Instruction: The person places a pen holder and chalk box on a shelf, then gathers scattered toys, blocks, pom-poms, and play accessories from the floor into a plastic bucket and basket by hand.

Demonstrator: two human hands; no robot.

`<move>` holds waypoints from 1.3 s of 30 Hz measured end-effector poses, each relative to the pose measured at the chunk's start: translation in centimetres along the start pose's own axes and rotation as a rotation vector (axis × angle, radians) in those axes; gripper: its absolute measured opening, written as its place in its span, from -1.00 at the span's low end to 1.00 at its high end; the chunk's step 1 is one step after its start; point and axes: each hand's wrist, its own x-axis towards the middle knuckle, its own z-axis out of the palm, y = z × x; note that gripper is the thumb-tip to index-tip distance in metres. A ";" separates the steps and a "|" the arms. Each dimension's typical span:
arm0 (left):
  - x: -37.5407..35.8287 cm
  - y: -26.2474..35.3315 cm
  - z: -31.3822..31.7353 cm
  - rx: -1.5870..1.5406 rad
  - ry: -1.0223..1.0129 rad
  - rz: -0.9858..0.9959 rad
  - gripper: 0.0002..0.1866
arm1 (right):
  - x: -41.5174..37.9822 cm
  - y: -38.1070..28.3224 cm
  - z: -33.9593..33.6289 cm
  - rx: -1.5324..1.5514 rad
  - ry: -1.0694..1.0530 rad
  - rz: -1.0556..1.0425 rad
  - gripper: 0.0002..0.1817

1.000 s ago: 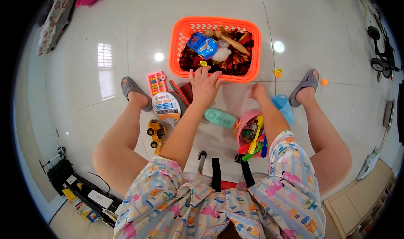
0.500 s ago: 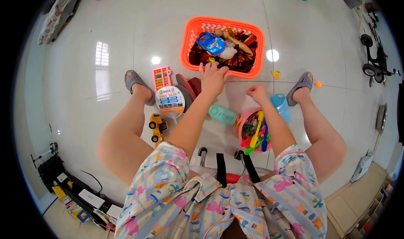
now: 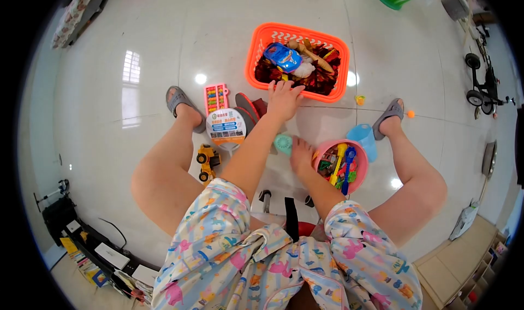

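My left hand [image 3: 285, 99] has its fingers hooked over the near rim of an orange plastic basket [image 3: 251, 58]. Inside that basket lie a blue toy car [image 3: 282, 56], a wooden stick-like toy [image 3: 318, 60], a white lump and dark red shiny material. My right hand [image 3: 302, 156] is closed around a mint-green bottle [image 3: 283, 144] lying on the floor, and covers much of it. Just right of this hand stands a pink bucket [image 3: 362, 174] with small toys, a yellow spoon-like piece [image 3: 339, 156] and a blue one [image 3: 348, 162].
Left of my arms lie a pink abacus [image 3: 216, 98], a round white printed fan [image 3: 226, 127], red-and-black paddles [image 3: 246, 109] and a yellow toy truck [image 3: 208, 162]. A light-blue container [image 3: 363, 140] sits behind the bucket. A scooter [image 3: 480, 83] stands far right.
My right hand has moved left and down from above the bucket onto the mint-green bottle. My left hand stays on the basket's rim. The whole view has shifted slightly.
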 end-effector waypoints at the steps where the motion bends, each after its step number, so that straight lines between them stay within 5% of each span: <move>1: 0.1 -0.5 -0.2 -0.048 -0.024 0.016 -0.70 | 0.6 0.7 -0.3 0.071 -0.049 0.027 -0.38; 5: 0.9 -2.7 -1.9 -0.366 -0.175 -0.040 -0.69 | 1.4 1.8 0.3 0.486 0.035 0.041 -0.32; 9: 1.0 -2.5 -3.0 -0.908 -0.014 -0.262 -0.75 | 0.8 1.2 -0.6 0.336 0.078 0.017 -0.32; 11: 0.0 -2.1 -3.6 -0.827 0.137 -0.376 -0.76 | -0.1 0.6 -0.2 0.190 0.173 -0.032 -0.32; 16: -2.4 -4.4 -4.1 -0.358 0.571 -0.625 -0.77 | 2.2 1.9 3.2 0.437 -0.085 0.181 -0.20; 20: -3.8 -7.9 -3.4 -0.079 0.295 -0.782 -0.59 | 2.1 2.8 2.6 1.176 -0.126 0.233 -0.21; 21: -4.1 -9.2 -2.4 -0.161 0.183 -0.810 -0.30 | 1.9 2.6 0.8 1.143 -0.061 0.164 -0.22; 25: -4.5 -7.3 -2.1 -0.174 -0.095 -0.911 0.11 | 2.8 -0.2 -10.6 1.073 0.248 -0.026 -0.23; 27: -4.4 -5.5 -2.9 -0.049 -0.174 -0.872 0.10 | 4.8 -2.1 -16.5 0.989 0.533 -0.120 -0.26; 29: -4.8 -5.0 -3.2 0.021 -0.203 -0.837 0.05 | 7.5 -2.4 -19.9 0.593 0.843 -0.181 -0.30; 35: -5.3 -5.9 -2.6 0.033 -0.059 -0.768 -0.33 | 12.6 0.7 -19.7 0.225 0.766 -0.282 -0.44; 37: -5.3 -6.2 -2.6 0.049 -0.017 -0.751 -0.51 | 10.9 -0.2 -17.7 0.270 0.923 -0.354 -0.56; 39: -5.3 -7.4 -2.3 0.079 -0.017 -0.704 -0.62 | 8.1 -1.4 -14.4 0.377 0.800 -0.315 -0.67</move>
